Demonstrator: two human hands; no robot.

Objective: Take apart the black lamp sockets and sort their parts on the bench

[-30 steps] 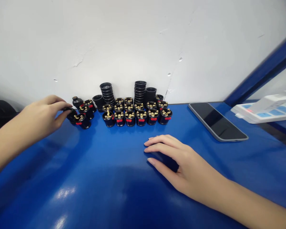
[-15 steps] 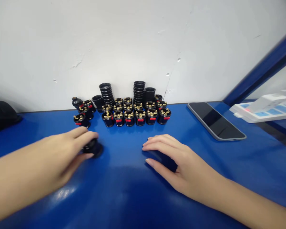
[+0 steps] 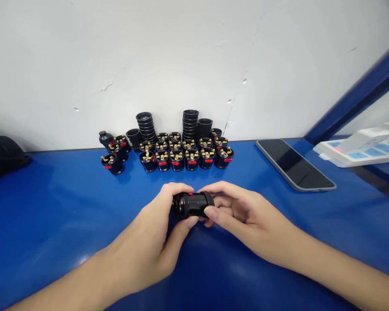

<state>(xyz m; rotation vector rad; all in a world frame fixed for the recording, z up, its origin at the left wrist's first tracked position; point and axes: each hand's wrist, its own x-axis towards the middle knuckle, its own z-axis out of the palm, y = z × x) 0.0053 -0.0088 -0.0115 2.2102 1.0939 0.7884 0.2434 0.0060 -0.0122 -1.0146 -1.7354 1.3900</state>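
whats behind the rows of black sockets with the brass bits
Behind the socket rows stand stacks of black rings and loose black cups against the white wall. Their lower parts are hidden by the sockets.

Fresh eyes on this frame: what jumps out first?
Dead centre, the left hand and right hand meet around a black lamp socket held on its side just above the blue table. Behind them, against the white wall, stand rows of black socket cores with brass and red parts, plus stacked black shells. A dark phone lies at right.
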